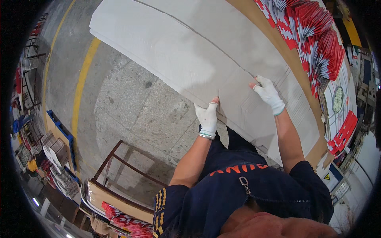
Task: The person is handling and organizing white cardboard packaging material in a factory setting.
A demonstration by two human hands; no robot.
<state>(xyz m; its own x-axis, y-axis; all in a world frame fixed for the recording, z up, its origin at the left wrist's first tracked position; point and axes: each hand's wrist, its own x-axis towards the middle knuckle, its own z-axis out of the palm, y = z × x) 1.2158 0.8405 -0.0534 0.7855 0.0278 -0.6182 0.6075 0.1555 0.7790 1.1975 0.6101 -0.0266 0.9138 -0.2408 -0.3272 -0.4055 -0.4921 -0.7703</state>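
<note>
A long, pale grey cardboard sheet [174, 55] with cut and crease lines stretches from in front of me toward the far left. My left hand [207, 118], in a white glove with bare fingertips, grips its near edge. The thumb lies on top, and the other fingers are hidden underneath. Farther right, my right hand [268, 94], gloved the same way, pinches at the sheet's far edge, along a dark line. Beyond that line lies more pale grey board [234, 27], and I cannot tell whether it is a separate sheet.
Red and white folded card pieces [313, 35] are fanned out at the far right, past a brown board edge [274, 35]. A rusty metal frame [115, 154] stands at the lower left. Yellow lines [81, 79] cross the grey floor. A blue pallet-like piece [61, 135] is at the left.
</note>
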